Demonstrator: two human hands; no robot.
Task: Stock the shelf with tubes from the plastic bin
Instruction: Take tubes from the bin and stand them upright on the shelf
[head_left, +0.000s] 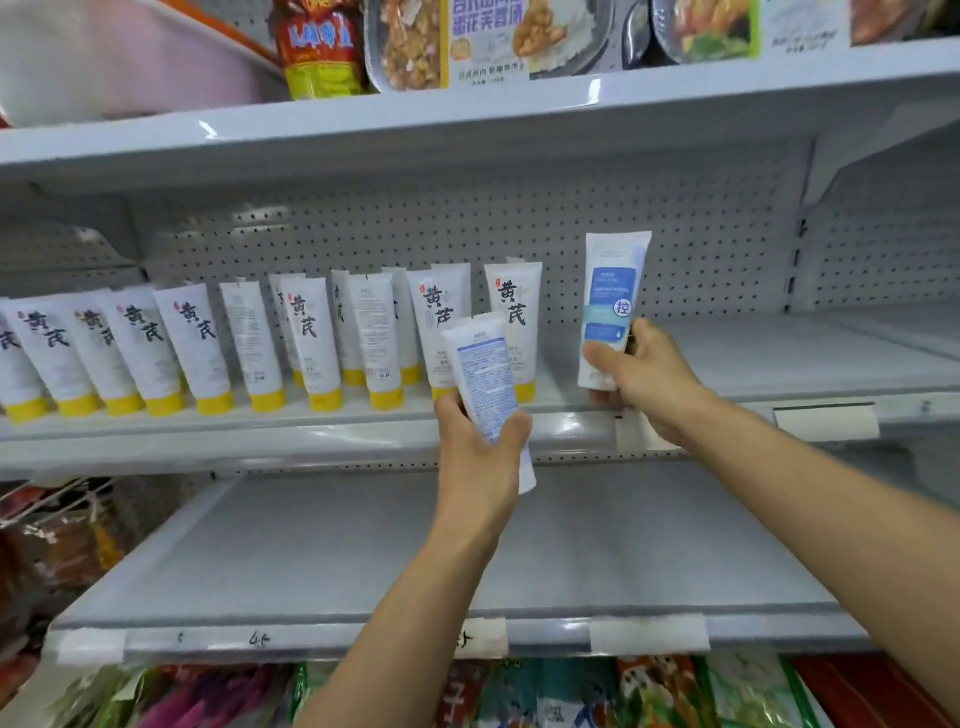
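Note:
My right hand (636, 371) grips a white tube with a blue label (613, 291), holding it upright on the middle shelf (779, 364), just right of the row. My left hand (478, 447) grips a second white tube (485, 374) with blue print, tilted, in front of the shelf's edge. Several white tubes with yellow caps (311, 343) stand in a row along the left and centre of that shelf. The plastic bin is not in view.
The shelf below (363, 545) is bare grey metal with paper price labels (649, 634) on its front rail. Food packets (488, 36) fill the top shelf, and bagged goods (623, 696) lie along the bottom. The middle shelf's right part holds nothing.

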